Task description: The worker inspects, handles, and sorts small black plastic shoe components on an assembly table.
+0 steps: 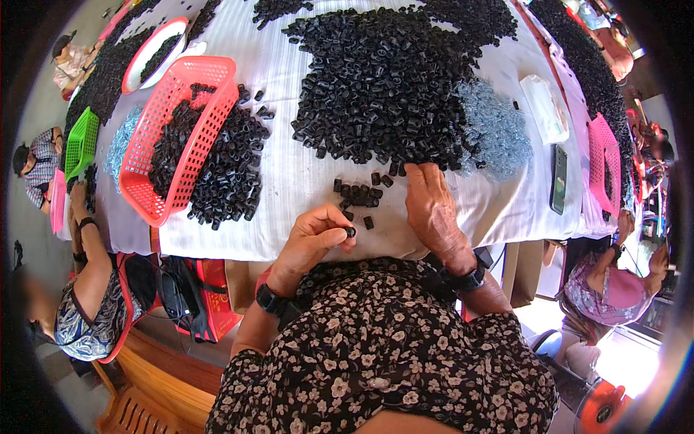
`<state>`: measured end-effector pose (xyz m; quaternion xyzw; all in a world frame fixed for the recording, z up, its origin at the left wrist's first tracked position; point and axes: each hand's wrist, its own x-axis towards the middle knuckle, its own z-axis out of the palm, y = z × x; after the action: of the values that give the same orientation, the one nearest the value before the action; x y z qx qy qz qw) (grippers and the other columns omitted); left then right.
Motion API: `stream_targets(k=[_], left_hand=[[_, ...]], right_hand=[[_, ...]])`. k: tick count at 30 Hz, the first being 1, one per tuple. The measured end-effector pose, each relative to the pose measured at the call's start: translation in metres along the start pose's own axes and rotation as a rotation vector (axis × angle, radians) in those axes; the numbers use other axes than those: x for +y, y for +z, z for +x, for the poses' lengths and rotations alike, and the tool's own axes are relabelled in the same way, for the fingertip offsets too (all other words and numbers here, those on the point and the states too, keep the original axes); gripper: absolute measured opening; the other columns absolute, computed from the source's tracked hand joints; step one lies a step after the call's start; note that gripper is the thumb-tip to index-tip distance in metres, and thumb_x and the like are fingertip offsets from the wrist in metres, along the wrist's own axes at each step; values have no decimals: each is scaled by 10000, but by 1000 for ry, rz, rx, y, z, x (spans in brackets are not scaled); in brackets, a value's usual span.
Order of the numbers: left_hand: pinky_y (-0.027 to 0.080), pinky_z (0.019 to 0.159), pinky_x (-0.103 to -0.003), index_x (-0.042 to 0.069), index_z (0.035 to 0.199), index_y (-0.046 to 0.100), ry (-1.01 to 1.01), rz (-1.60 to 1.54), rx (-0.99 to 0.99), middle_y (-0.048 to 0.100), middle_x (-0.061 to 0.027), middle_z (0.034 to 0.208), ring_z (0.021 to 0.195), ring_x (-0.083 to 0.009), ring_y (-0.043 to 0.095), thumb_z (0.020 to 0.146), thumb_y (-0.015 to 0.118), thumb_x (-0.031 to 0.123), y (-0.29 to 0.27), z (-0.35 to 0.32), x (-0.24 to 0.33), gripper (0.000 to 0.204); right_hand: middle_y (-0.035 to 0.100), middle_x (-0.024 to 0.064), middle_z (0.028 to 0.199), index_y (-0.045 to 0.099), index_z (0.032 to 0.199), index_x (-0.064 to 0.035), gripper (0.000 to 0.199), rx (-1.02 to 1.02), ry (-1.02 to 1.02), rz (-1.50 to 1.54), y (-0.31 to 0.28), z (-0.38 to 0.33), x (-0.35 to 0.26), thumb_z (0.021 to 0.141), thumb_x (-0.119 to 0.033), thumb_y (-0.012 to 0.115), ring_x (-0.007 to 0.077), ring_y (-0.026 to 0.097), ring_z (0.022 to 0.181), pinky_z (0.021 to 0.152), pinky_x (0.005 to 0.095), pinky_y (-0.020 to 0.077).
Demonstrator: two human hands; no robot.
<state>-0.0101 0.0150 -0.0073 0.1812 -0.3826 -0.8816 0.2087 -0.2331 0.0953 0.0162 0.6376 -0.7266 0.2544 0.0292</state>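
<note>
A: In the head view, the person's left hand (312, 239) pinches one small black ring-shaped part (350, 232) between thumb and forefinger, fingers closed on it, just above the table's near edge.

B: And the right hand (431, 206)?

A: It lies flat on the white cloth (303, 181), fingers together and reaching into the edge of the big pile of black parts (383, 79). Whether it grips anything cannot be told; the fingertips are hidden among the pieces. A short row of loose black parts (359, 192) sits between the two hands.

B: What would make the handling go well?

A: Probably keeping the pinch on the part's sides so its opening stays visible, and letting the right hand rake only a few pieces free at a time so the row stays sortable.

B: Anything else close by?

A: A heap of pale blue-grey small pieces (495, 130) touches the black pile on the right, a red basket (184, 130) lies tilted over more black parts to the left, and a dark phone (559, 179) rests near the right edge. Other people sit around the table.
</note>
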Motion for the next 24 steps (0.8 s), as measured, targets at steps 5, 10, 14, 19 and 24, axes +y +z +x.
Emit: stream_targets(k=[5, 10, 14, 19, 24], left_hand=[[506, 713, -270, 16, 948, 577, 3, -13, -5, 632, -86, 869, 779, -153, 616, 860, 607, 56, -1, 1, -2, 101], [507, 706, -275, 19, 942, 576, 24, -6, -7, 629, -90, 878, 775, -155, 614, 858, 606, 48, 0, 0, -2, 94], [506, 698, -280, 20, 941, 576, 27, 2, -20, 629, -88, 885, 769, -154, 612, 857, 609, 50, -2, 0, -4, 95], [487, 678, -273, 18, 922, 573, 32, 9, 10, 624, -96, 859, 743, -150, 594, 846, 628, 95, 4, -2, -1, 122], [477, 674, -274, 20, 903, 570, 14, 58, 30, 617, -101, 830, 719, -150, 579, 847, 625, 113, 8, -3, 3, 122]], right_hand=[[544, 177, 961, 543, 1059, 27, 346, -22, -148, 299, 2, -7, -3, 718, 75, 511, 326, 572, 864, 758, 387, 496], [568, 172, 869, 577, 967, 10, 178, 114, 169, 441, -23, -4, 7, 811, 65, 510, 326, 593, 769, 691, 384, 495], [566, 167, 865, 575, 958, 16, 151, 73, 157, 387, -21, -10, 10, 817, 50, 531, 334, 587, 772, 674, 385, 487], [532, 165, 893, 565, 1006, 8, 216, 116, 131, 192, -17, -13, 10, 796, 37, 527, 330, 564, 812, 688, 389, 482], [498, 171, 978, 531, 1092, 5, 325, 65, 101, 33, -10, -1, 7, 768, 23, 533, 323, 535, 890, 751, 391, 477]])
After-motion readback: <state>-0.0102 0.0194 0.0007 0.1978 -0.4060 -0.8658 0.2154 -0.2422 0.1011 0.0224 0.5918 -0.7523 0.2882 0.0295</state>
